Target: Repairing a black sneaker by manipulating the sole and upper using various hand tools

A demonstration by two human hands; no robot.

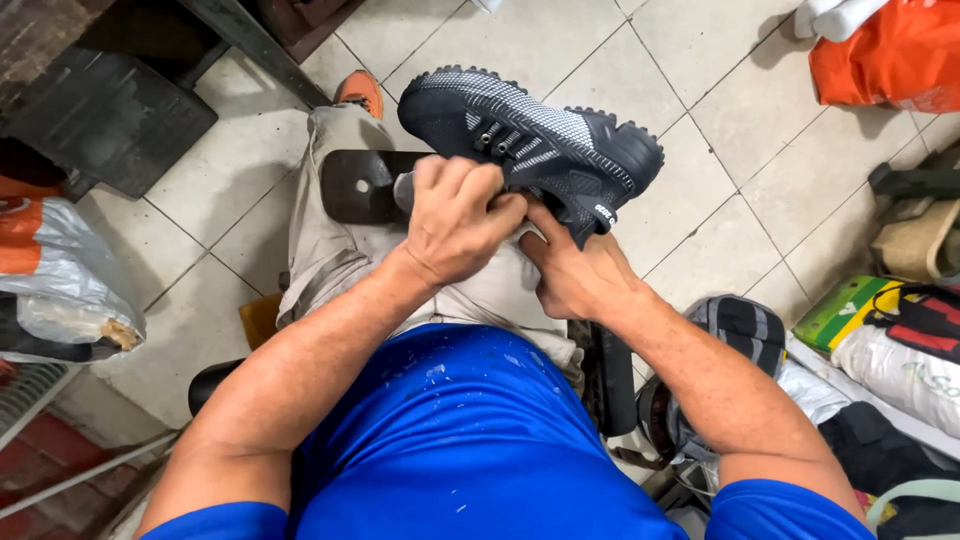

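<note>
over the lap, a black and grey knit sneaker (535, 140) is held on its side, with the lugged sole turned away and the toe pointing to the upper left. the left hand (455, 220) is curled closed over the shoe's opening, with the fingers folded down onto the collar edge near the laces. the right hand (575, 275) is pressed against the heel side from below, its forefinger stretched up along the heel and the other fingers tucked under; how much of the shoe is gripped by it cannot be told. both hands are touching each other at the shoe's opening. beneath the sneaker, a dark metal shoe last (362, 186) is rested on the left thigh, which is covered by beige trousers (330, 250). an orange shoe (360, 92) is worn on the foot beyond the knee. a blue shirt (460, 440) is seen nearest the camera. to the right, a grey backpack (740, 335) is laid on the tiled floor (720, 160), and an orange bag (890, 55) is set in the upper right corner.
</note>
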